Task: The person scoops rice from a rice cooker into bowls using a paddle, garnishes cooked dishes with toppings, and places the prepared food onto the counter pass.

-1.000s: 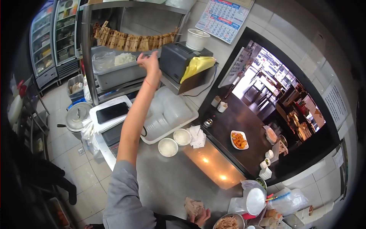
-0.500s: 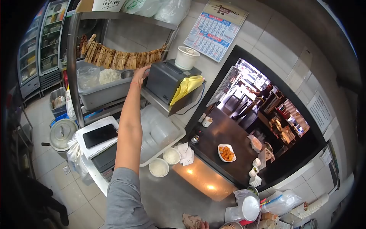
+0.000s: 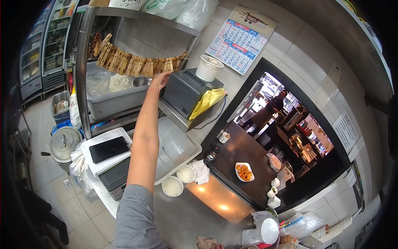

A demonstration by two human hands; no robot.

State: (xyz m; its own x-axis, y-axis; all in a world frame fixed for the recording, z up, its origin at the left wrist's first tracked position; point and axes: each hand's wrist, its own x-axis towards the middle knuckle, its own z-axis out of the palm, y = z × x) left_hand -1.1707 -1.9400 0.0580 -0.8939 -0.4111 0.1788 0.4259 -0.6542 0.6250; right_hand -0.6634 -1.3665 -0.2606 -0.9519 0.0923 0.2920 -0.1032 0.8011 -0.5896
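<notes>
My left arm stretches up across the counter. My left hand (image 3: 159,81) rests against the left side of a dark box-shaped receipt printer (image 3: 182,92) on a small metal shelf; its fingertips are hidden at the printer's edge. A white tub (image 3: 209,68) and a yellow plastic bag (image 3: 206,103) are on the printer. At the bottom edge, crumpled brown paper (image 3: 206,242) lies in my right hand (image 3: 218,246), of which only a bit of the fingers shows. Wooden clothespins (image 3: 137,64) hang in a row left of my left hand, above a grey tub (image 3: 116,101) with white rice.
Two bowls of rice (image 3: 172,186) stand by a clear-lidded tray (image 3: 195,145). A phone (image 3: 109,149) lies on a notebook. In the serving hatch is a white dish of orange food (image 3: 244,172); a person (image 3: 269,110) stands beyond. Cups and bags (image 3: 269,228) crowd the lower right.
The view has shifted slightly. My left hand stays at the printer's side. My right hand and the brown paper sit lower in view. The person beyond the hatch has changed posture and stands more upright.
</notes>
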